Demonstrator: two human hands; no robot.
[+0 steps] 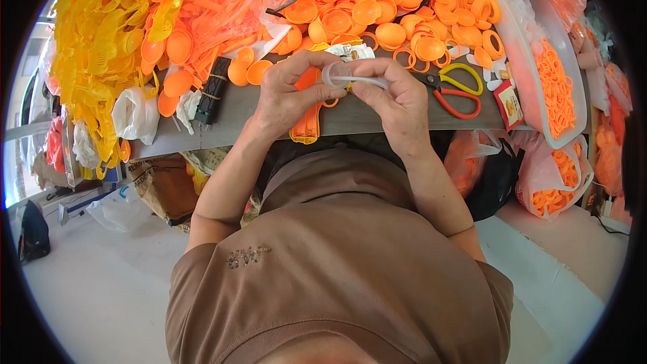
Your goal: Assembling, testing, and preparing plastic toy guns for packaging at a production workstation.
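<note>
Both my hands are raised over the near edge of the grey table, close together. Between the thumb and finger of my left hand (286,91) is a clear round plastic cap (335,75). My right hand (399,98) pinches a thin translucent strip (369,81) that reaches to the cap; whether the two are joined I cannot tell. Below them, partly hidden by my left hand, a long orange plastic part (306,125) lies at the table's edge. Scissors with one yellow and one red handle (459,91) lie just right of my right hand.
Orange plastic cups (366,12) and rings are heaped at the back. Yellow plastic parts (94,61) pile up at the left, beside a black rod-shaped tool (213,91). A translucent bin (532,61) of orange rings stands at the right, near a small red packet (507,104).
</note>
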